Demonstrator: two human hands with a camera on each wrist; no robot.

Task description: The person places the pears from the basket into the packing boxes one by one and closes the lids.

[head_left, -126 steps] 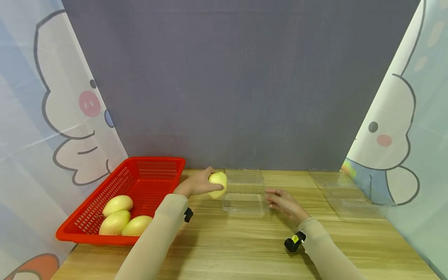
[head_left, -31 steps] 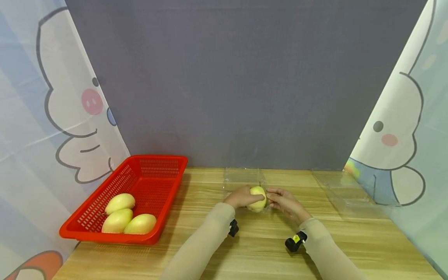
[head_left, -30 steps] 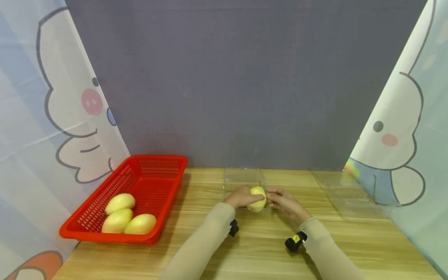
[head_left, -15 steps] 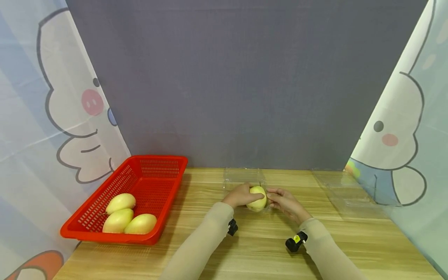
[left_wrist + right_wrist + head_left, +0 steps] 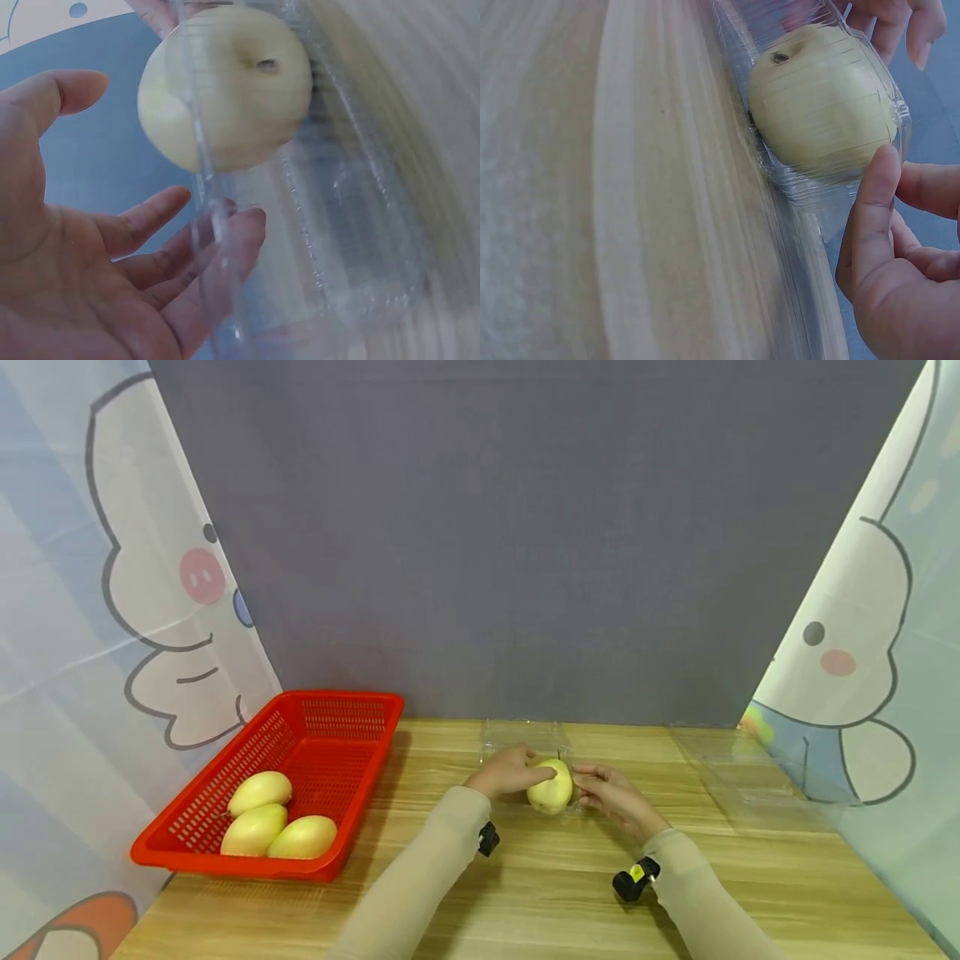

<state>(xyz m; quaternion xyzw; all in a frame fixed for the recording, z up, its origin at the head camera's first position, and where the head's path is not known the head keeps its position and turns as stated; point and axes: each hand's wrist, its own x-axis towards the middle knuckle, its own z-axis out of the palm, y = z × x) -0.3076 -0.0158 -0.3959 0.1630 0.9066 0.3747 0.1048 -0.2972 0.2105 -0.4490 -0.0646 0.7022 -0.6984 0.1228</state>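
Observation:
A pale yellow pear (image 5: 551,788) sits in the right end of a clear plastic container (image 5: 522,733), its stem pointing away in the head view. My left hand (image 5: 504,772) is just left of the pear. In the left wrist view, the fingers of this hand (image 5: 97,255) are spread, and a gap shows between them and the pear (image 5: 232,97). My right hand (image 5: 617,799) is at the container's right side. The right wrist view shows its thumb and index finger (image 5: 877,195) pinching the container's edge beside the pear (image 5: 821,105).
A red plastic basket (image 5: 390,718) stands on the left with three pears (image 5: 255,831) at its near end. More clear plastic containers (image 5: 738,768) lie at the right of the wooden table (image 5: 555,893). A grey backdrop (image 5: 525,543) rises behind.
The pear has gone from the left, in my left hand, into the container's right end. Just now my left hand has let go and drawn slightly left. My right hand has stayed put.

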